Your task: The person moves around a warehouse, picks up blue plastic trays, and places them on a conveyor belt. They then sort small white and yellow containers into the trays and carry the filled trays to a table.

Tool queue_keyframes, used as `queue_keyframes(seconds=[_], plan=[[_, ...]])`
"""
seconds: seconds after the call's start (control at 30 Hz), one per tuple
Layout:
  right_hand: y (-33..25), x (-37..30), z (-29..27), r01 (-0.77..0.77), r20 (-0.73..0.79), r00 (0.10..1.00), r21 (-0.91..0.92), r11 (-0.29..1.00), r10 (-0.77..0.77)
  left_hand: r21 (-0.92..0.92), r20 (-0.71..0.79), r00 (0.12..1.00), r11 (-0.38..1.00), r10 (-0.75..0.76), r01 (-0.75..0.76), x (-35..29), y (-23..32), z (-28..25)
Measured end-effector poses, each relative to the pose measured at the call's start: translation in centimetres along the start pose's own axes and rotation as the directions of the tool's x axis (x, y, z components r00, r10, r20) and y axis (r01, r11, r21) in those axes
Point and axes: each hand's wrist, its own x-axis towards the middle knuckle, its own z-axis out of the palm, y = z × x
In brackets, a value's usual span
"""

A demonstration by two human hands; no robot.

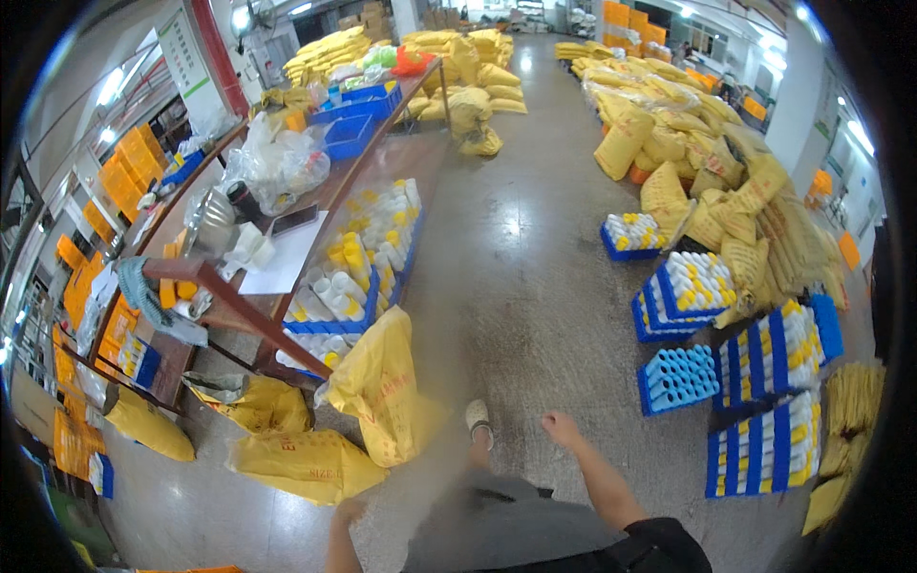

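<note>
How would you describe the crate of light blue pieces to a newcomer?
Find the big heap of yellow sacks on the right side. On the floor in front of it, just left of the rightmost crate stacks, stands one low crate. Its pieces are light blue; the neighbours hold white and yellow ones.

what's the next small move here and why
Probably a short step forward along the aisle: one light shoe is out in front, the right hand shows nothing in it, and the left hand hangs near a yellow sack without visibly holding it.
</note>
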Motion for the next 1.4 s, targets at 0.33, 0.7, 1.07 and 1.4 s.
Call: queue_keyframes(seconds=[0.33, 0.7, 1.07, 1.4], plan=[[-11.7, 29.0, -12.0, -0.294, 0.301, 0.910, -0.020, 0.956, 0.286, -0.503, -0.389, 0.838, 0.673, 0.383, -0.542, 20.5, 56.5, -36.3], [-13.6, 72.8, -23.2, -0.460, 0.284, 0.800, -0.274, 0.845, 0.528, -0.561, -0.828, 0.478, 0.435, -0.293, -0.704, 43.4, 80.6, -67.1], [-80.2, 95.2, -26.5, 0.867, 0.094, 0.478, -0.210, 0.452, -0.873, -0.561, -0.778, 0.313, 0.376, -0.546, -0.738, 45.8, 87.7, -71.5], [-93.0, 96.4, -37.3, 0.938, 0.770, -0.347, 0.279, -0.207, -0.535, -0.543, -0.830, 0.342, 0.499, -0.440, -0.675, 45.1, 104.8, -67.3]])
